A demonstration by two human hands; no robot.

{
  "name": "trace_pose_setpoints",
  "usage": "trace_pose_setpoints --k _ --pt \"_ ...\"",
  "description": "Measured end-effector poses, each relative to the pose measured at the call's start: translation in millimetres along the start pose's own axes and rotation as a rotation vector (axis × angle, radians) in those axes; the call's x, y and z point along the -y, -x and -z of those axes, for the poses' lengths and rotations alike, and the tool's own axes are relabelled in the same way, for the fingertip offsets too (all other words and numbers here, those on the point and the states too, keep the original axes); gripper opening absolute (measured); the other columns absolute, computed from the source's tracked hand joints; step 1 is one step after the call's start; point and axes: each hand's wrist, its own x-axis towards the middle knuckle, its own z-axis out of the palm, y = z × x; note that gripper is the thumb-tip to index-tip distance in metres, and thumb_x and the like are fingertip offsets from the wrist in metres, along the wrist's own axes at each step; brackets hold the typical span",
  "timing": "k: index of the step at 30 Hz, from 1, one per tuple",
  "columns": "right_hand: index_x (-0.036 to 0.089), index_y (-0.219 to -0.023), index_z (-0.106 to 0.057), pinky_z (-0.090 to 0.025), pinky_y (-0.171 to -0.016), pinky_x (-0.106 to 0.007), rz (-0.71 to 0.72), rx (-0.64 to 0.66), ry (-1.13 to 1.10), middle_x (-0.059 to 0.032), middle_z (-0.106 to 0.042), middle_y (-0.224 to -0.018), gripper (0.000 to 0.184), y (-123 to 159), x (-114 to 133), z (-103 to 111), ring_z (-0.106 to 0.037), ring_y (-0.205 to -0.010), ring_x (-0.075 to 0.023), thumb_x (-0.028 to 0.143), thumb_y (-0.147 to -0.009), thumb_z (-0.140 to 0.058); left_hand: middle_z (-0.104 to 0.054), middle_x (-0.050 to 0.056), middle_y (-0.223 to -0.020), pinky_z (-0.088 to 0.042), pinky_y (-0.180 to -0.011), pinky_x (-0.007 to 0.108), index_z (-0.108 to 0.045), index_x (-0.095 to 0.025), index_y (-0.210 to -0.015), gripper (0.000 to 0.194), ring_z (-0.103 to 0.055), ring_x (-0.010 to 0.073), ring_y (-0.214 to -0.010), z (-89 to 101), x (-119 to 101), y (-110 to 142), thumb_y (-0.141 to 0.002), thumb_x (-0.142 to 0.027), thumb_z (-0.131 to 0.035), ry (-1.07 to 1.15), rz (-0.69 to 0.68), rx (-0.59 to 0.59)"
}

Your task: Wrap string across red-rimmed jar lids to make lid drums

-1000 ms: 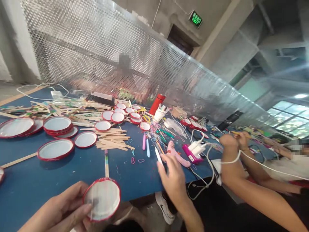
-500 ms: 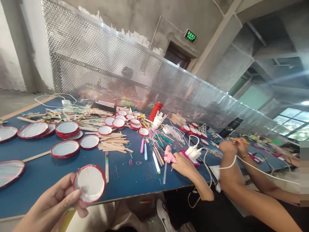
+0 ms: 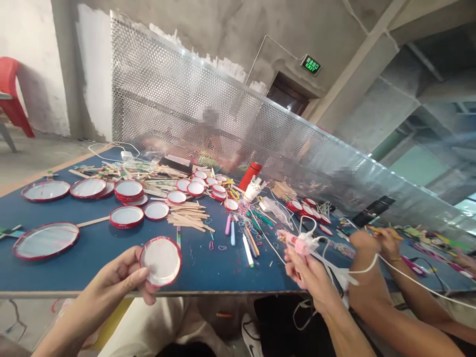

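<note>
My left hand (image 3: 115, 280) pinches a small round white lid with a red rim (image 3: 160, 261) just above the near edge of the blue table (image 3: 92, 253). My right hand (image 3: 310, 275) is closed round a pink glue gun (image 3: 297, 243), lifted off the table with its nozzle pointing left and a white cord trailing from it. Coloured pens (image 3: 248, 243) lie on the table between the two hands.
Several red-rimmed lids (image 3: 128, 191) and a pile of wooden sticks (image 3: 188, 218) cover the table's left and middle. A red bottle (image 3: 250, 176) stands by the perforated metal screen (image 3: 223, 114). Another person's arms (image 3: 375, 248) work at the right. A red chair (image 3: 13, 94) stands far left.
My right hand has picked the pink glue gun up off the table and drawn it toward me. My left hand has lifted the lid a little; the view has swung leftward.
</note>
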Motion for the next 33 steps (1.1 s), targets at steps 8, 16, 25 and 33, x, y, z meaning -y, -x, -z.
trace_pose_setpoints --k 8,16,25,33 --pt "0.017 -0.091 -0.070 -0.039 -0.047 -0.023 -0.232 0.303 -0.386 -0.0044 -0.066 -0.078 0.047 59 33 -88 -0.053 -0.052 -0.0095 0.061 -0.074 -0.076 -0.075 0.004 -0.068 -0.053 -0.059 0.022 -0.059 -0.015 -0.084 0.027 -0.070 0.0156 -0.057 -1.6 4 9 -0.085 -0.037 -0.074 0.172 -0.070 0.066" --pt "0.018 -0.094 -0.067 -0.034 -0.042 -0.022 -0.134 0.516 -0.246 -0.0010 -0.060 -0.069 0.051 61 26 -139 -0.048 -0.049 -0.0102 0.067 -0.080 -0.065 -0.074 0.002 -0.064 -0.055 -0.056 0.023 -0.060 -0.016 -0.085 0.035 -0.070 0.0152 -0.052 -10.7 13 9 -0.079 -0.044 -0.079 0.416 -0.193 -0.070" --pt "0.020 -0.079 -0.059 -0.036 -0.043 -0.022 -0.088 0.692 -0.091 0.0051 -0.044 -0.051 0.051 61 18 -145 -0.043 -0.045 -0.0102 0.071 -0.085 -0.056 -0.076 0.003 -0.066 -0.056 -0.058 0.024 -0.060 -0.015 -0.087 0.029 -0.072 0.0160 -0.055 -10.1 24 9 -0.084 -0.039 -0.076 0.464 -0.245 -0.036" --pt "0.022 -0.079 -0.053 -0.036 -0.040 -0.021 -0.071 0.640 -0.044 0.0074 -0.041 -0.049 0.050 60 23 -150 -0.040 -0.040 -0.0089 0.072 -0.084 -0.056 -0.076 0.003 -0.071 -0.058 -0.063 0.028 -0.060 -0.016 -0.089 0.022 -0.073 0.0175 -0.061 -11.7 26 12 -0.089 -0.035 -0.071 0.415 -0.232 -0.036"
